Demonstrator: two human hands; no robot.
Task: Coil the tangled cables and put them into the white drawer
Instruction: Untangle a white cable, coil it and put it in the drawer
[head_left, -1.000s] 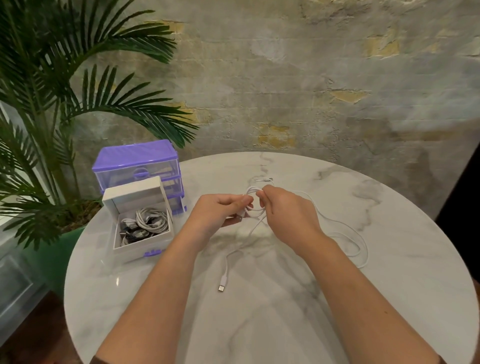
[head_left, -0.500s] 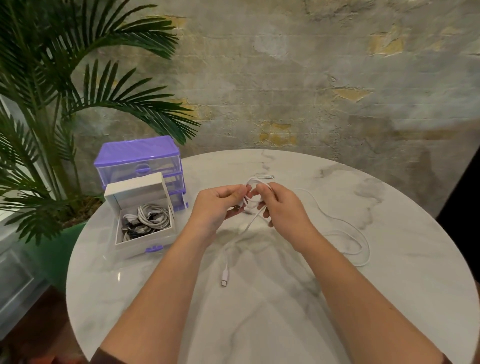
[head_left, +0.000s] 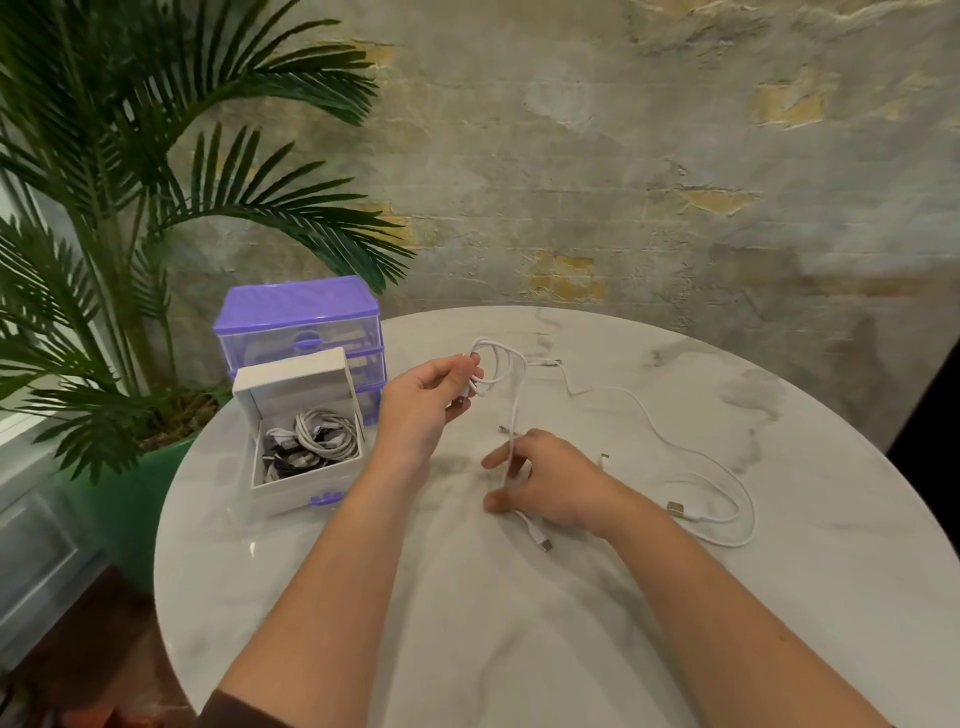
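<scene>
Just left of the person's left hand (head_left: 423, 402), a small white open drawer (head_left: 301, 431) sits on the round white marble counter (head_left: 519, 623); inside it lies a pile of coiled white and dark cables (head_left: 311, 441). Touching the drawer from behind stands a purple plastic mini chest with clear drawers (head_left: 301, 332), its lowest slot hidden behind the white drawer.

Right of the drawer, the left hand is raised above the counter and pinches a few small loops of a thin white charging cable (head_left: 498, 369) between thumb and fingers. From those loops the cable drops straight down to the right hand (head_left: 550, 483), whose thumb and curled fingers pinch it low over the counter; its short end with a small plug (head_left: 543, 543) trails just below that hand. A second long white cable (head_left: 691, 467) lies loosely looped on the counter, far right of the drawer, ending in a metal plug (head_left: 675, 506).

Left of the drawer, beyond the counter's edge, a tall green palm plant (head_left: 156, 182) rises from a green pot (head_left: 135, 499). Behind everything runs a rough, patchy grey plaster wall (head_left: 623, 182).
</scene>
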